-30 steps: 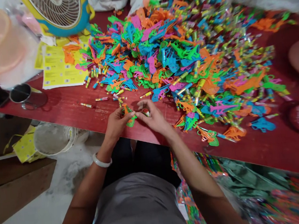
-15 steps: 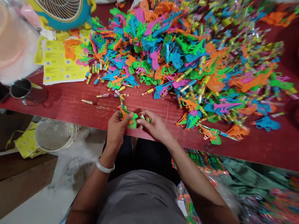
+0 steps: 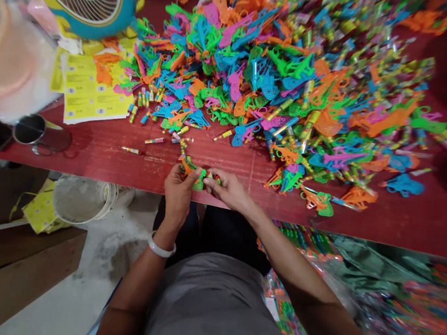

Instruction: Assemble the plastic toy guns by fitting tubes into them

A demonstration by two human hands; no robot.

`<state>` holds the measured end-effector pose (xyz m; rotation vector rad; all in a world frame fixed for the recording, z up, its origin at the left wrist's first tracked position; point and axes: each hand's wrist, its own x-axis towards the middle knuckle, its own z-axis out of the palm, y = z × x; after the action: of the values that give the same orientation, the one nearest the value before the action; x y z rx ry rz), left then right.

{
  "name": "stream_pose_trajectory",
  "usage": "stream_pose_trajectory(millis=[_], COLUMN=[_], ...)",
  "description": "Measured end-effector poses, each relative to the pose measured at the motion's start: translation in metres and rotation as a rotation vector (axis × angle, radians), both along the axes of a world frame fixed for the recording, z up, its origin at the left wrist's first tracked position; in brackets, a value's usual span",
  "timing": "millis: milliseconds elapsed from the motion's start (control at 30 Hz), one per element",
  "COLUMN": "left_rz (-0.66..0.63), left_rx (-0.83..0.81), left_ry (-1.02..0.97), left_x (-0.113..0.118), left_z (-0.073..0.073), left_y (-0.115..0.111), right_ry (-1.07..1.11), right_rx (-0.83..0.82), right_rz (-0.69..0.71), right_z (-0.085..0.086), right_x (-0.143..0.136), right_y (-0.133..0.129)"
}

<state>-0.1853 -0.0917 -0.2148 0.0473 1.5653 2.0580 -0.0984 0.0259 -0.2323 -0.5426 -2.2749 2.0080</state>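
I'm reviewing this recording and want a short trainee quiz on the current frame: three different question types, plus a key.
1. Multiple choice: what does the left hand hold?
a) a fan
b) a green and orange plastic piece
c) a bucket
2. True or false: the metal mug stands on top of the yellow printed sheets.
3. Fill in: the white bangle is on the person's ____ wrist.

Key: 1 b; 2 false; 3 left.

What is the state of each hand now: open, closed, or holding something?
Left hand: closed, holding orange and green plastic pieces.
Right hand: closed around something small, mostly hidden; cannot tell what.
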Motion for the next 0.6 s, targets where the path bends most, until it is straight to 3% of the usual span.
stream_pose_trajectory(millis=[100,200,300,367,433,500,533,600], left_rz=[0.006,-0.113,-0.140,-0.007,0.111,0.143,0.137,0.064], left_rx=[-0.004,0.006,-0.043,-0.182,-0.371,-0.527,-0.597,-0.742], left_ry=[0.028,0.095,0.300,0.481,0.638,0.753,0.785,0.794], left_x=[0.003,-0.005,-0.034,-0.065,-0.101,-0.132,-0.145,-0.161], left_z=[0.002,0.007,0.006,-0.002,-0.014,-0.024,-0.027,-0.027], left_y=[0.004,0.011,0.017,0.020,0.023,0.030,0.035,0.046], right_ry=[0.007,0.029,0.145,0.236,0.287,0.305,0.297,0.267], right_rx=[0.029,0.166,0.526,0.788,0.936,0.931,0.880,0.823], right_rz=[0.055,0.023,-0.284,-0.558,-0.665,-0.557,-0.438,-0.255], right_z=[0.002,0.018,0.045,0.060,0.063,0.052,0.043,0.020], right_x=[-0.002,0.003,0.012,0.014,0.004,-0.023,-0.041,-0.082], right_y=[-0.001,0.014,0.048,0.069,0.077,0.067,0.056,0.030])
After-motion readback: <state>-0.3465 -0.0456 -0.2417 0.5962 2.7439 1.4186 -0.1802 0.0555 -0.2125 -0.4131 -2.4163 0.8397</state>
